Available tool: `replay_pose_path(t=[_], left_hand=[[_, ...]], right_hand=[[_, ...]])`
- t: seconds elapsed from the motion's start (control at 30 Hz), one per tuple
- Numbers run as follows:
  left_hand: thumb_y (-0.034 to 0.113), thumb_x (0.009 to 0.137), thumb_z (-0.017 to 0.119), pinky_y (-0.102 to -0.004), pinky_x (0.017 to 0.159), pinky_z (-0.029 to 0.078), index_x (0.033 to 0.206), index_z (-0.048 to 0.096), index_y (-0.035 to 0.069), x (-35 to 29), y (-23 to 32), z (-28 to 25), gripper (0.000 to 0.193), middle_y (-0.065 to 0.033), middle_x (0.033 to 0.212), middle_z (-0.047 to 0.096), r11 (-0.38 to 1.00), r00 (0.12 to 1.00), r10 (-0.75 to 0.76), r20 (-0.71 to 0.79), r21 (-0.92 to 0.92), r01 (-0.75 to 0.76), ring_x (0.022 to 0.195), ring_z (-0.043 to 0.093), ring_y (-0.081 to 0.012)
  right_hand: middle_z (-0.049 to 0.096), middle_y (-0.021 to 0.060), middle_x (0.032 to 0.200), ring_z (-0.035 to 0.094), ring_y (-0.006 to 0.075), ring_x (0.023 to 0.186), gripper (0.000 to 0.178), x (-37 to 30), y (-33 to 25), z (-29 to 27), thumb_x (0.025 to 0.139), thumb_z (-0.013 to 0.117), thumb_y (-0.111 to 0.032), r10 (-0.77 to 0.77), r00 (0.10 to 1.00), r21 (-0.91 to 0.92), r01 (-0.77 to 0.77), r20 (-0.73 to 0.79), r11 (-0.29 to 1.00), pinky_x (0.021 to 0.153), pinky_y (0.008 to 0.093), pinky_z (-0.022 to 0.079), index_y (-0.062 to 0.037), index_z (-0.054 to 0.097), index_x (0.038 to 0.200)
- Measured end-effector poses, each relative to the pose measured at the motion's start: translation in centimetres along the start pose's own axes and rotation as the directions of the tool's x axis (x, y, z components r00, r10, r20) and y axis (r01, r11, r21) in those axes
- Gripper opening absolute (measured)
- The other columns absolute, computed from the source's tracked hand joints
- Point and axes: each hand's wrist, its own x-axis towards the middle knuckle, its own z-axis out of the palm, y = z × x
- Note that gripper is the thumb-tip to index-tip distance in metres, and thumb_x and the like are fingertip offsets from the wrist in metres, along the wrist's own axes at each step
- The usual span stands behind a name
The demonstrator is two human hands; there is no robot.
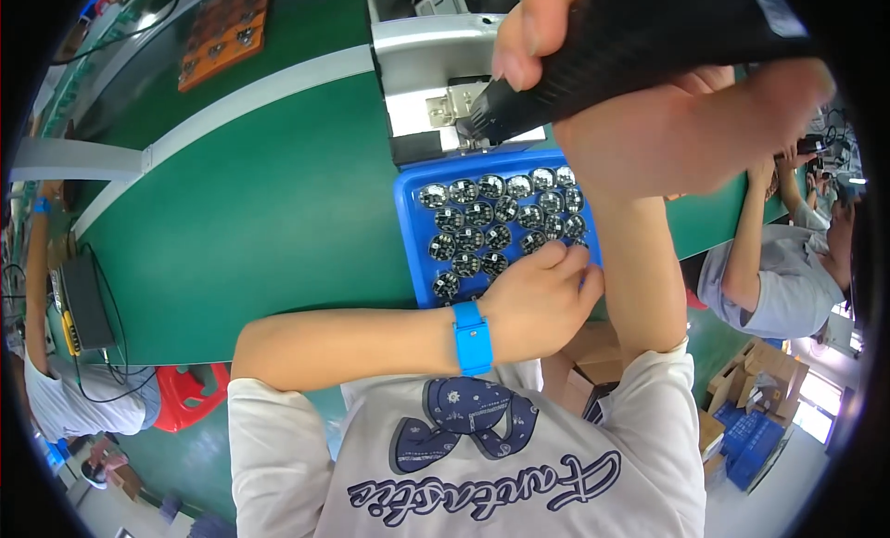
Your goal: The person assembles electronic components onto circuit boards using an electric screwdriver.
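Head view: the right hand (640,144) is wrapped around the black tool (630,60), whose narrow end points leftward from that hand to the metal fixture (406,116). Whether the tip touches the fixture or stops just short cannot be told. The left hand (538,301), nearer the body, has its fingers bent over the near right part of the blue tray (406,223); whether they pinch a disc is hidden. The round discs (470,238) lie in the tray, ahead of the left hand and up to its fingertips.

Handling notes:
1. Line up the tool's tip with its contact point before applying pressure — a tilted approach would probably slip.
2. Hold the tool firmly from the right hand; its bulk likely makes the tip wander.
3. Lift one disc at a time with the left hand, by the rim, clear of its close neighbours.
4. Avoid dragging the strap (474,339), at the left wrist, across the discs.
5. Leave the tray flat on the desk (278,213) — a push from the left hand could shift the discs.
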Motion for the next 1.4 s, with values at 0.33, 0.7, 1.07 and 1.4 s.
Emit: replay_pose_path(t=[0.33, 0.7, 1.07, 1.4], left_hand=[[0.019, 0.078, 0.062, -0.0336, 0.081, 0.039, 0.109, 0.065, -0.004, 0.0, 0.1, -0.4, 0.038, -0.0087, 0.102, 0.065, 0.998, 0.999, 0.017, -0.042, 0.055, -0.015, 0.099, 0.057, -0.0217], [0.01, 0.071, 0.065, -0.0359, 0.081, 0.038, 0.112, 0.068, 0.006, 0.0, -0.3, -1.8, 0.042, -0.0051, 0.121, 0.07, 0.995, 0.996, -0.072, -0.06, -0.078, 0.068, 0.093, 0.056, -0.0179], [-0.001, 0.066, 0.066, -0.0391, 0.078, 0.036, 0.116, 0.06, 0.001, 2.8, -5.9, -3.0, 0.05, -0.0053, 0.079, 0.065, 0.925, 0.998, 0.05, 0.038, -0.379, -0.032, 0.089, 0.057, -0.0247], [0.001, 0.068, 0.066, -0.038, 0.076, 0.036, 0.114, 0.061, 0.001, 3.2, -6.1, -2.2, 0.046, -0.0056, 0.074, 0.064, 0.935, 0.999, 0.044, 0.03, -0.354, -0.031, 0.086, 0.058, -0.0241]], right_hand=[[0.057, 0.0044, 0.096, 0.056, 0.0196, 0.076, 0.112, -1.0, -1.7, -3.1, 0.083, 0.048, -0.09, -0.011, 0.963, -0.017, 0.016, 0.268, 1.0, 0.072, 0.039, 0.045, -0.0026, 0.04, 0.151], [0.056, 0.0052, 0.089, 0.055, 0.0176, 0.068, 0.102, -13.9, -10.1, -4.7, 0.084, 0.046, -0.091, -0.008, 0.958, -0.249, -0.067, -0.288, 0.966, 0.064, 0.0351, 0.044, -0.0036, 0.05, 0.137], [0.059, 0.0107, 0.083, 0.058, 0.0222, 0.065, 0.109, -15.7, -8.0, -2.5, 0.081, 0.048, -0.093, 0.095, 0.856, -0.059, -0.144, -0.509, 0.988, 0.065, 0.0401, 0.049, 0.001, 0.047, 0.136], [0.061, 0.0148, 0.085, 0.059, 0.0243, 0.068, 0.113, -15.5, -7.3, -2.8, 0.081, 0.047, -0.095, 0.074, 0.875, -0.122, -0.15, -0.479, 0.981, 0.066, 0.0409, 0.05, 0.0042, 0.047, 0.136]])
